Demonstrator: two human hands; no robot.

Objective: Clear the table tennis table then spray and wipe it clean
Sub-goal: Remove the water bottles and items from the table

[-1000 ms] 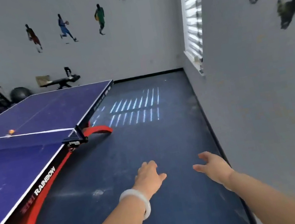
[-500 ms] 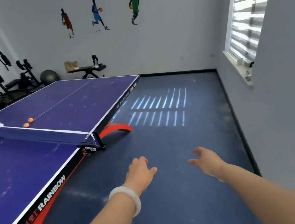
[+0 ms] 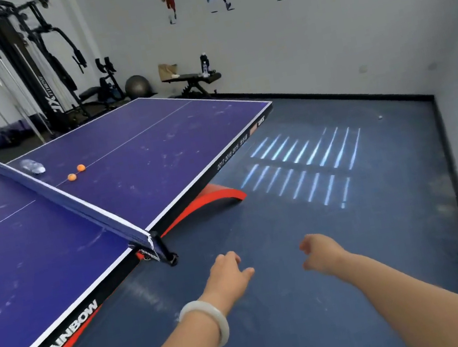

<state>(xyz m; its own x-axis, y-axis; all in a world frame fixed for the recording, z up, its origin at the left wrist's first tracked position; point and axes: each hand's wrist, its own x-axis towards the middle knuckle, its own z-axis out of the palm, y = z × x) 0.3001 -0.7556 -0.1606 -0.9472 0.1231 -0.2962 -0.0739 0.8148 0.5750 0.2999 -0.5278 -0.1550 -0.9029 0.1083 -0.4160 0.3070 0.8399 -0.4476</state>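
Two orange balls lie close together on the far half of the table tennis table, just past the net, w/ a clear plastic bottle on its side right against the net further left. Since a sec ago the view has swung left: more of the tabletop shows now, the bottle and both balls incl., and the window has slid almost out at the right edge. Means the person is turning toward the table, so clearing looks about to start, not yet begun; tabletop shows pale smudges, so spray and wipe are all ahead. Left hand and right hand hang over the blue floor beside the table's near edge, apart from it, fingers loosely curled, gripping nothing; white bangle on the left wrist. Gym machine, grey exercise ball and bench stand by the back wall. No spray or cloth visible.
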